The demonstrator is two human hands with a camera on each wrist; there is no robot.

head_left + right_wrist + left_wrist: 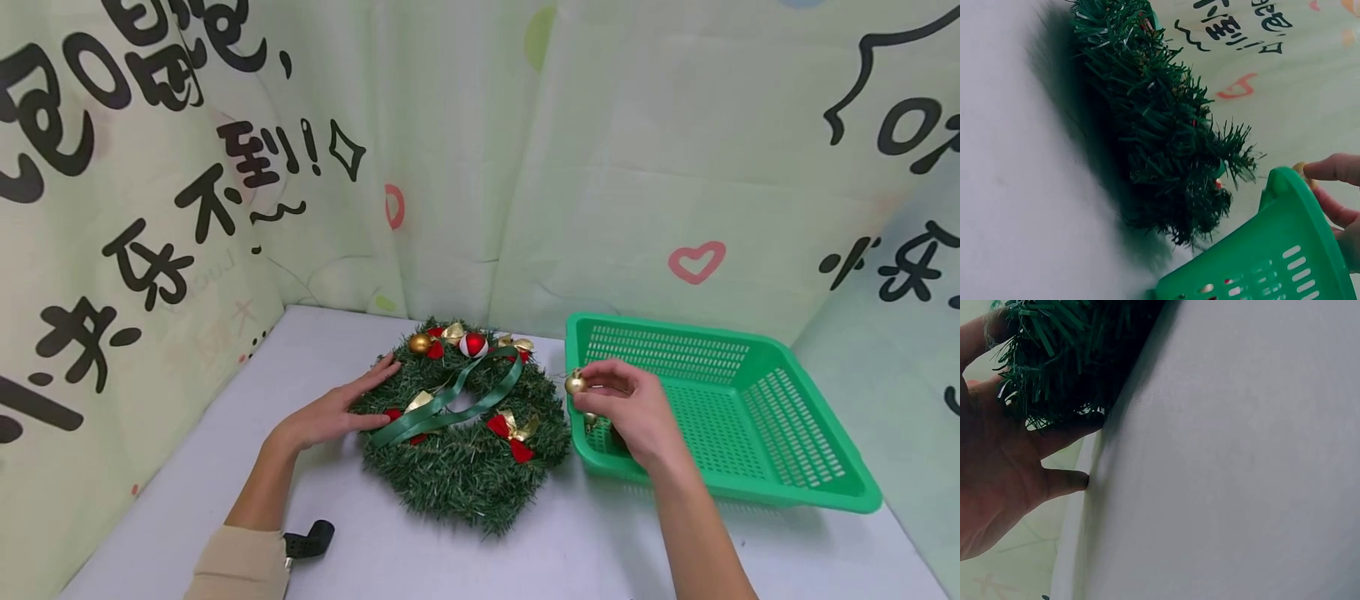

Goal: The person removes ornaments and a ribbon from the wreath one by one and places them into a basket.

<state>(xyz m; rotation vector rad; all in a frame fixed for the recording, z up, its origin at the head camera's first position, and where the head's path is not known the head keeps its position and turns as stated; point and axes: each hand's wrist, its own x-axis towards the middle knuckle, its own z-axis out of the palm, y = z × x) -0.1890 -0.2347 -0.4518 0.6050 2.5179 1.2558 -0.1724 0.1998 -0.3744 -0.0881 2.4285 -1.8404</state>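
Observation:
A green wreath (465,492) lies on the white table, decorated with red-and-gold bows (512,435), a gold ball (419,343), a red-and-white ball (473,344) and a loose green ribbon (405,427). My left hand (330,412) rests against the wreath's left side with fingers spread; in the left wrist view its lower fingers (1063,482) extend beneath the branches to the tabletop. My right hand (630,408) pinches a small gold ball ornament (574,384) by the fingertips, above the left rim of the green basket (675,330). It is just right of the wreath.
Inside the basket's left end, another small gold ornament (590,419) shows beside a dark item partly hidden by my right hand. A black device (311,542) is at my left sleeve. Printed curtains (465,167) hang behind the table (525,558).

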